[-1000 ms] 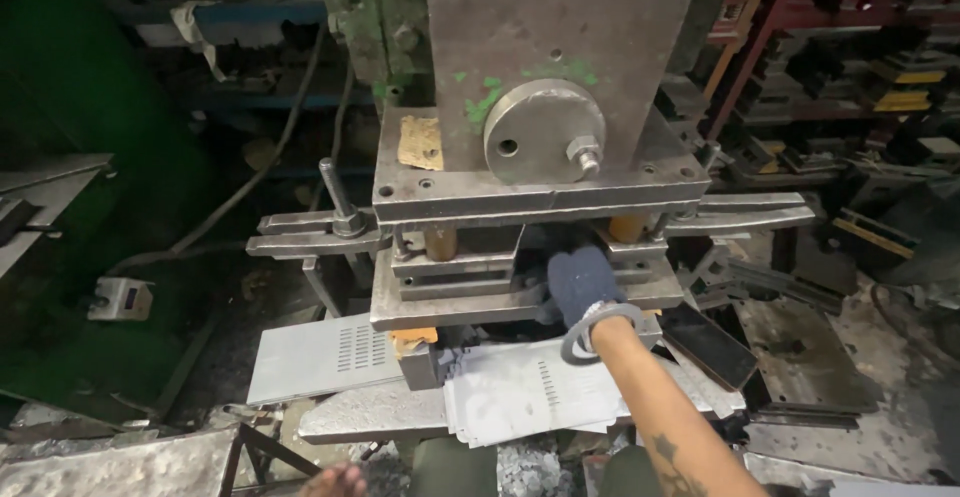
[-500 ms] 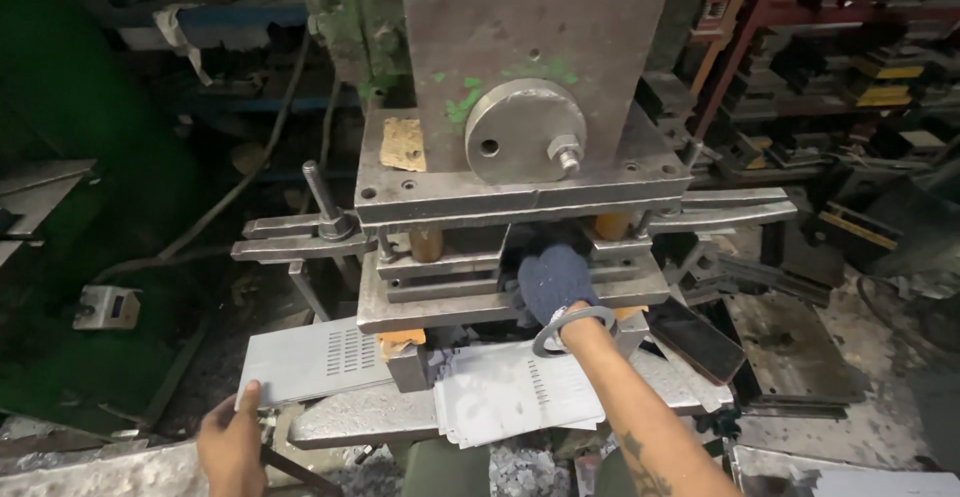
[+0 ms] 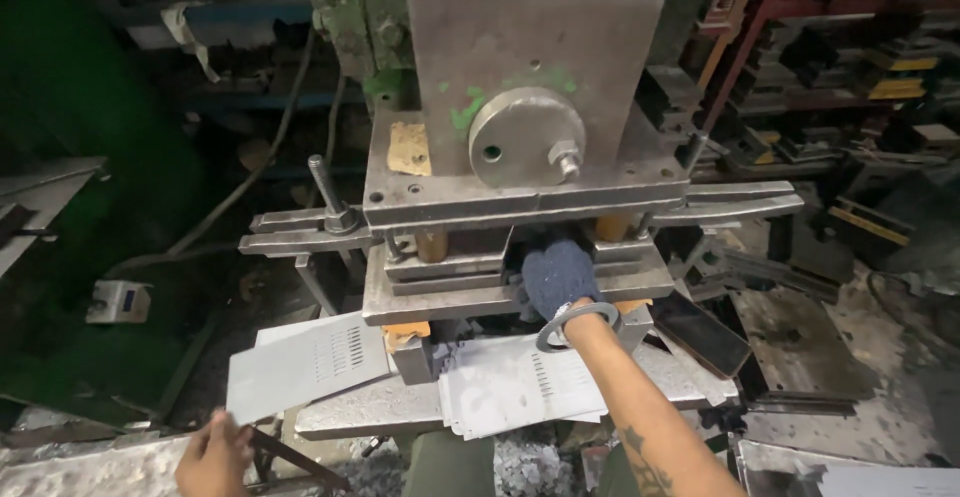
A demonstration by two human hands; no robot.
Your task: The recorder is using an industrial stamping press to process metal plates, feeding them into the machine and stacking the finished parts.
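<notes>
Grimy workshop around us: our gloved right hand reached inside the press die, grip hidden; our left hand pinched a punched metal sheet, more stacked sheets waiting.

I see my right hand in a dark blue knit glove w/ a grey metal ring cuff at the wrist. Forearm below the cuff is bare, no sleeve, w/ a dark tattoo. Left hand bare, no glove.

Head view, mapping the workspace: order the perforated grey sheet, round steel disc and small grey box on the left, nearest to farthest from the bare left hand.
From the left hand:
1. Perforated grey sheet, just above it, touching.
2. Small grey box, farther left.
3. Round steel disc, high on the press, right.
</notes>
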